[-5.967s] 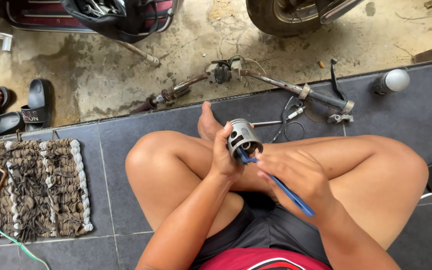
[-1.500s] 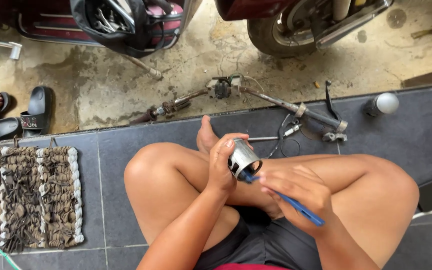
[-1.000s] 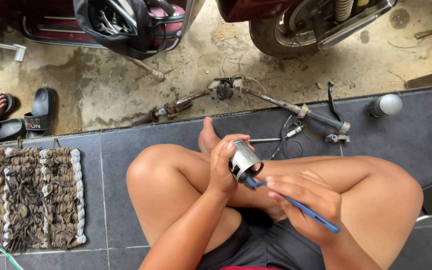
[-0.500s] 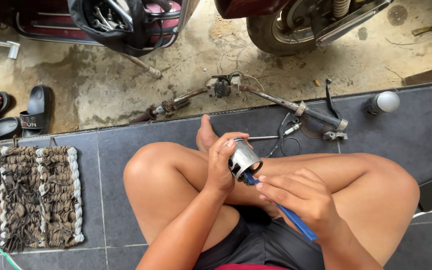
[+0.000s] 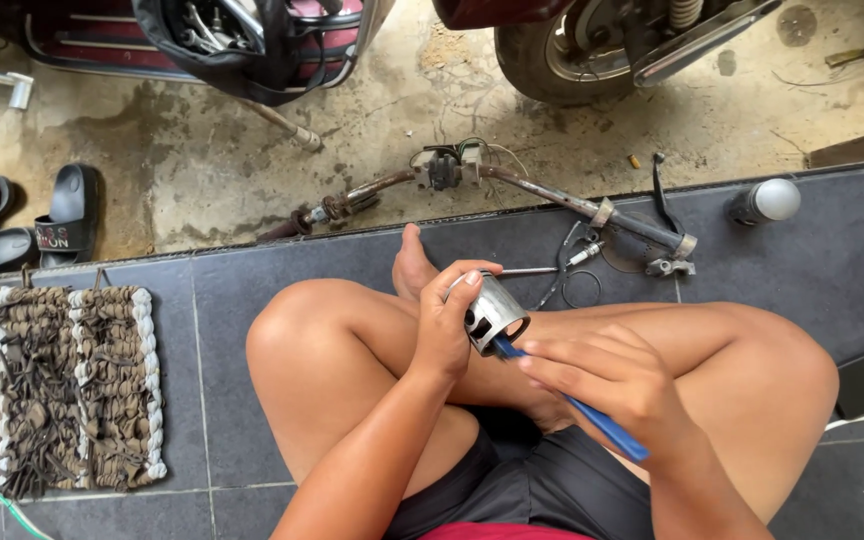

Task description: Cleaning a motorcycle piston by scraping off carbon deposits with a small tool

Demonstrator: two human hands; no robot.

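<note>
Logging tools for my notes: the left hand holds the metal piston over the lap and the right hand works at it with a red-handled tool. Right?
Not quite: the tool has a blue handle, not red, as the head view shows. The rest stands: the left hand holds the metal piston over the lap and the right hand works at it.

Left hand (image 5: 444,325): raised over the crossed legs, fingers curled in a closed grip, fingertips (image 5: 472,278) on the far side, thumb on the near side.
Left forearm: runs from the near edge up and to the right, wrist bent slightly inward.
Right hand (image 5: 617,385): just right of the left hand, lower and nearer, fingers stretched leftward and pressed together in a pinching grip.
Right forearm: comes from the near right, angled to the left.
Hands: close together, nearly touching.
</note>
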